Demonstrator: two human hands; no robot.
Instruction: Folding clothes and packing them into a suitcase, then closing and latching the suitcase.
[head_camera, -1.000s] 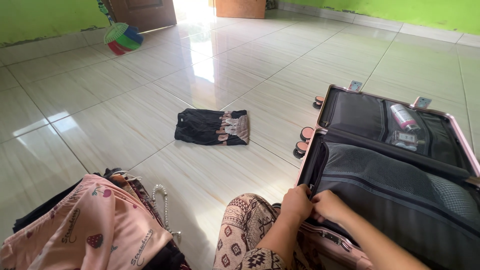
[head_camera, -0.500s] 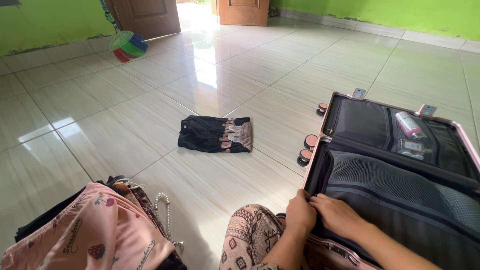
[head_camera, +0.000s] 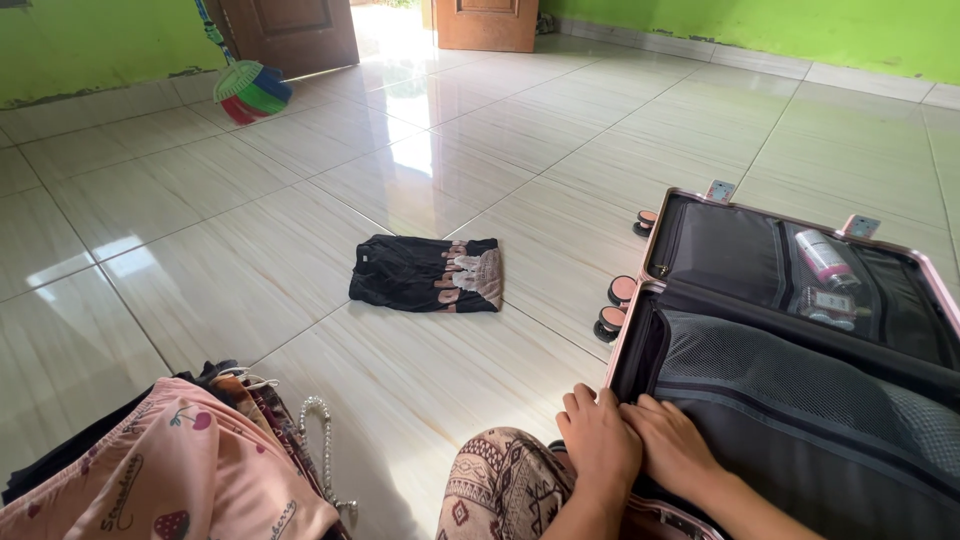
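Observation:
An open pink suitcase (head_camera: 628, 340) lies on the tiled floor at the right. Its near half is covered by a black divider with a mesh panel (head_camera: 800, 390). My left hand (head_camera: 598, 448) and my right hand (head_camera: 678, 448) sit side by side at the divider's near-left corner, fingers curled on its edge. What the fingertips pinch is hidden. The far half holds a pink-and-white bottle (head_camera: 826, 257) and a small box (head_camera: 825, 303) under a black mesh cover. My patterned trouser knee (head_camera: 495, 485) is just left of my hands.
A folded black garment with a pale print (head_camera: 428, 274) lies on the floor to the left of the suitcase. A pile of clothes topped by pink strawberry-print fabric (head_camera: 170, 470) and a bead chain (head_camera: 322, 440) is at lower left. A colourful broom head (head_camera: 255, 90) leans by the wooden doors.
Both hands have slid a little toward me along the divider's left edge, staying together. The view has tilted slightly, nothing else has moved.

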